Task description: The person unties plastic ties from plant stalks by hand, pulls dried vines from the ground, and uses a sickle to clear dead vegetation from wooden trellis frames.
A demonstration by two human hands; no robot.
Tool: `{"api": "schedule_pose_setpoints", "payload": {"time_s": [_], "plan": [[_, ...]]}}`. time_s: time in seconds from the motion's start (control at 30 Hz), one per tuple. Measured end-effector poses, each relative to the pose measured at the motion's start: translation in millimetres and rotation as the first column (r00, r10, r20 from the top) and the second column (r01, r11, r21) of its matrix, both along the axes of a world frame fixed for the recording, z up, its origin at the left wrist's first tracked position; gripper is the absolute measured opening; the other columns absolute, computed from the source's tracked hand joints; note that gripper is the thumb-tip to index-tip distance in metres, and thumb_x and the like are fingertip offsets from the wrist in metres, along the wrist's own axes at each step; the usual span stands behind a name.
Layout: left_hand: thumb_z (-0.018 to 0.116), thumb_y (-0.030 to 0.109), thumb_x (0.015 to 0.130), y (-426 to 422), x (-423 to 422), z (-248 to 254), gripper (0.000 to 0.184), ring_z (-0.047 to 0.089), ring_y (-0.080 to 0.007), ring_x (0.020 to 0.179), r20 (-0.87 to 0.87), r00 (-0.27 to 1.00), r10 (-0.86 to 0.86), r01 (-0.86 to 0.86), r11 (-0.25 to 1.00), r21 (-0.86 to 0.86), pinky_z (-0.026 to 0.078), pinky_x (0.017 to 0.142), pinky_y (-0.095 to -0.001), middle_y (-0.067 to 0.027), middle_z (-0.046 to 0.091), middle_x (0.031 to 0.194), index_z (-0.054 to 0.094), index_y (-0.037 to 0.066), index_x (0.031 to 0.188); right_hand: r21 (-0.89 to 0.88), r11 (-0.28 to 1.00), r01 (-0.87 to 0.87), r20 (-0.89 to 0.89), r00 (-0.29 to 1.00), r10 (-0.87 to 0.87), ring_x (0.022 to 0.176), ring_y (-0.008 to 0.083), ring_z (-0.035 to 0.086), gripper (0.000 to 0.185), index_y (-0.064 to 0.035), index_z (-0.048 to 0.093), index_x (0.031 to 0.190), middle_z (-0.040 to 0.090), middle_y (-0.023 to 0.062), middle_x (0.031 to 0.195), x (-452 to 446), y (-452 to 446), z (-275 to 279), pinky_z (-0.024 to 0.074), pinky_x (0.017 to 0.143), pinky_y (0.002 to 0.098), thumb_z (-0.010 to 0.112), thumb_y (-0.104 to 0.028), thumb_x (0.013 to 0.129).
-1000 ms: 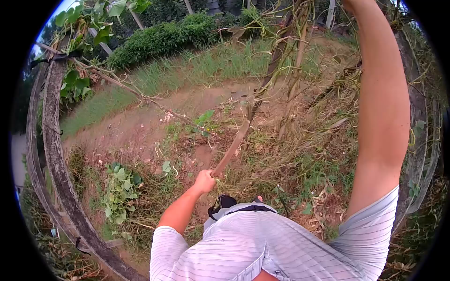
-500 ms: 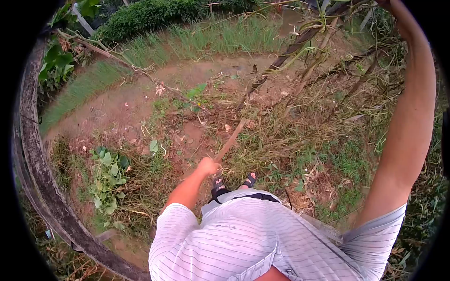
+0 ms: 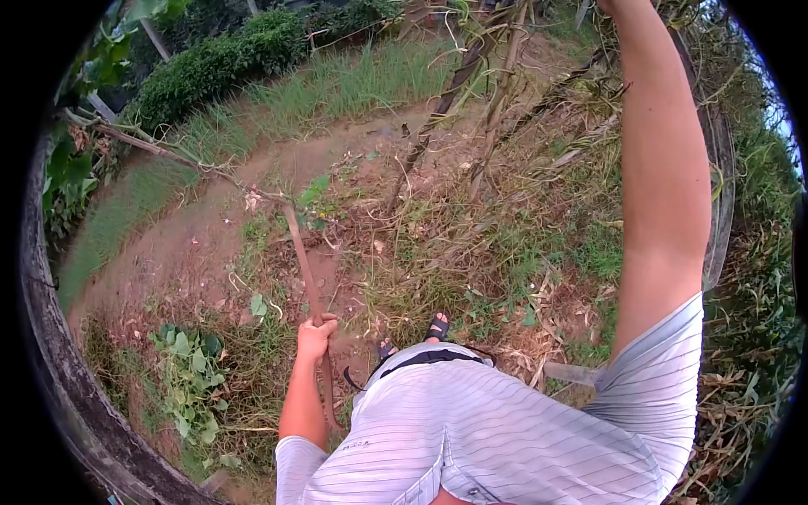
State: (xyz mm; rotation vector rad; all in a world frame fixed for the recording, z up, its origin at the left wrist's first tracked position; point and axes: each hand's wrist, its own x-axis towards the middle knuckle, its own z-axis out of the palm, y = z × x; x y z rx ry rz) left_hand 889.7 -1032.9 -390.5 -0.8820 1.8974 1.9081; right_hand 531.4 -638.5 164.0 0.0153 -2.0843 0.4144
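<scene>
My left hand (image 3: 315,338) is closed around a long brown wooden stick (image 3: 303,261). The stick points away from me over the soil, and its lower end curves beside my forearm near my waist. At the top edge of the view, my right arm is stretched up high. Only the base of my right hand (image 3: 617,5) shows there; its fingers are cut off by the frame. Twisted dry vines (image 3: 450,97) on slanting poles hang to the left of the raised arm. Whether the right hand touches them is hidden.
A leafy plant (image 3: 192,374) grows low at the left, inside a curved grey beam (image 3: 71,383). Thin grass (image 3: 353,88) and a dark green hedge (image 3: 223,63) lie further off. Dry weeds cover the ground around my sandalled feet (image 3: 437,326).
My left hand has moved left and slightly down with the stick, which now stands more upright and shows its curved lower end. The view has shifted, and my raised arm appears further left.
</scene>
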Motion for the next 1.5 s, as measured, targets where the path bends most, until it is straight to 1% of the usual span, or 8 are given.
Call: {"api": "schedule_pose_setpoints", "payload": {"time_s": [0.17, 0.23, 0.43, 0.53, 0.67, 1.03, 1.23, 1.5], "plan": [[0.072, 0.007, 0.082, 15.9, -66.0, 42.7, 0.017, 0.052, -0.0073, 0.055, -0.247, 0.963, -0.110, 0.106, 0.994, -0.029, 0.040, 0.048, -0.0243, 0.0013, 0.058, 0.068, 0.069, 0.001, 0.098, 0.057, 0.977, -0.207, -0.036, 0.977, 0.210, 0.129, 0.0297, 0.052, 0.063, -0.0046, 0.037, 0.149, 0.043, 0.0227, 0.148, 62.8, -41.3, -74.9, 0.0435, 0.107, 0.0423, 0.054, -0.034, 0.096], [0.072, 0.007, 0.081, 23.5, -74.8, 37.0, 0.016, 0.052, -0.0069, 0.056, -0.299, 0.943, -0.148, 0.124, 0.987, -0.100, 0.041, 0.050, -0.0242, 0.0011, 0.060, 0.069, 0.070, 0.001, 0.096, 0.074, 0.955, -0.287, 0.447, 0.866, 0.226, 0.149, 0.0390, 0.016, 0.076, -0.0054, 0.021, 0.155, 0.006, 0.0244, 0.162, 110.6, -63.4, -120.1, 0.0204, 0.122, 0.0451, 0.060, -0.031, 0.094], [0.071, 0.006, 0.082, 67.8, -64.0, 50.8, 0.009, 0.052, -0.0070, 0.057, -0.275, 0.940, -0.202, 0.205, 0.979, -0.019, 0.040, 0.050, -0.0228, 0.0022, 0.057, 0.068, 0.069, 0.001, 0.089, -0.281, 0.465, -0.840, 0.563, 0.248, 0.788, 0.133, 0.0381, 0.047, 0.052, -0.0115, 0.054, 0.133, 0.039, 0.0201, 0.150, 246.4, -60.7, -240.3, 0.0433, 0.108, 0.0481, 0.071, -0.024, 0.086], [0.071, 0.005, 0.083, 61.2, -59.9, 44.9, 0.010, 0.052, -0.0079, 0.055, -0.289, 0.945, -0.157, 0.169, 0.985, 0.018, 0.039, 0.048, -0.0235, 0.0006, 0.058, 0.068, 0.068, 0.001, 0.091, -0.579, 0.698, -0.420, 0.554, 0.425, 0.716, 0.086, 0.0141, 0.070, 0.029, -0.0064, 0.067, 0.117, 0.068, 0.0099, 0.116, 266.8, -15.6, -252.1, 0.0584, 0.077, 0.0293, 0.069, -0.021, 0.092], [0.070, 0.006, 0.083, 52.0, -53.4, 58.8, 0.013, 0.051, -0.0102, 0.051, -0.294, 0.954, -0.052, 0.103, 0.982, 0.159, 0.040, 0.046, -0.0250, -0.0012, 0.058, 0.066, 0.067, 0.000, 0.094, -0.901, 0.423, -0.094, 0.120, 0.885, 0.451, 0.108, 0.0184, 0.063, 0.052, 0.0030, 0.045, 0.138, 0.058, 0.0140, 0.133, 185.7, 80.7, -290.2, 0.0527, 0.085, 0.0288, 0.065, -0.015, 0.094], [0.072, 0.013, 0.084, 61.0, -2.0, 128.9, 0.024, 0.053, -0.0115, 0.051, -0.543, 0.839, -0.021, 0.127, 0.979, 0.158, 0.043, 0.048, -0.0259, -0.0037, 0.059, 0.065, 0.067, -0.004, 0.099, -0.934, -0.348, -0.081, -0.312, 0.660, 0.683, 0.131, 0.0224, 0.043, 0.069, -0.0116, 0.050, 0.144, 0.046, 0.0098, 0.149, 12.7, 78.6, -320.0, 0.0349, 0.108, 0.0393, 0.067, -0.051, 0.090], [0.064, 0.015, 0.084, 95.9, -33.6, 263.4, 0.027, 0.049, -0.0112, 0.046, -0.727, 0.668, -0.159, 0.070, 0.986, -0.151, 0.041, 0.044, -0.0265, -0.0030, 0.053, 0.057, 0.062, -0.006, 0.101, -0.960, 0.256, -0.114, 0.029, 0.868, 0.495, 0.076, 0.0129, 0.055, 0.042, -0.0011, 0.066, 0.097, 0.066, 0.0049, 0.083, 59.7, 79.5, -362.0, 0.0454, 0.069, 0.0309, 0.067, -0.043, 0.094], [0.060, 0.013, 0.089, 260.2, -108.8, 388.3, 0.018, 0.050, -0.0051, 0.057, -0.817, 0.354, -0.455, 0.106, 0.887, -0.449, 0.040, 0.053, -0.0234, 0.0025, 0.056, 0.065, 0.064, -0.001, 0.099, -0.872, 0.467, -0.148, 0.084, 0.895, 0.438, 0.072, 0.0167, 0.062, 0.042, -0.0037, 0.077, 0.083, 0.073, 0.0066, 0.081, 166.0, 185.4, -387.5, 0.0482, 0.074, 0.0357, 0.060, -0.039, 0.098]]}}
